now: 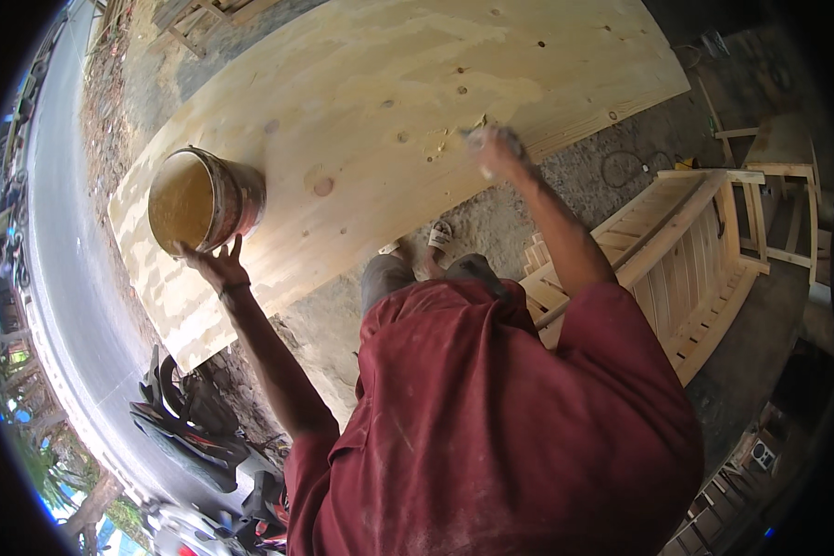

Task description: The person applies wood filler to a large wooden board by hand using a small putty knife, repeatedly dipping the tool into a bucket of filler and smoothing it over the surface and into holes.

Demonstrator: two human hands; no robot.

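Note:
A large pale plywood sheet [343, 139] lies flat in front of me, with knots and smeared patches of yellowish paste. On its left part is a round bucket [250, 190], its mouth turned toward me and its inside coated with the same paste. My left hand [221, 269] grips the bucket's near rim, fingers spread along it. My right hand [500, 157] is closed and blurred by motion over the sheet's near edge. In it is a greyish flat tool, which looks like a putty knife [475, 139]. Small lumps of paste [440, 146] lie just left of it.
A slatted wooden frame [658, 250] stands close on my right, with another wooden frame [788, 171] beyond it. A parked motorcycle [190, 426] is at lower left, beside the road [74, 278]. My feet [440, 233] are on sandy ground by the sheet's near edge.

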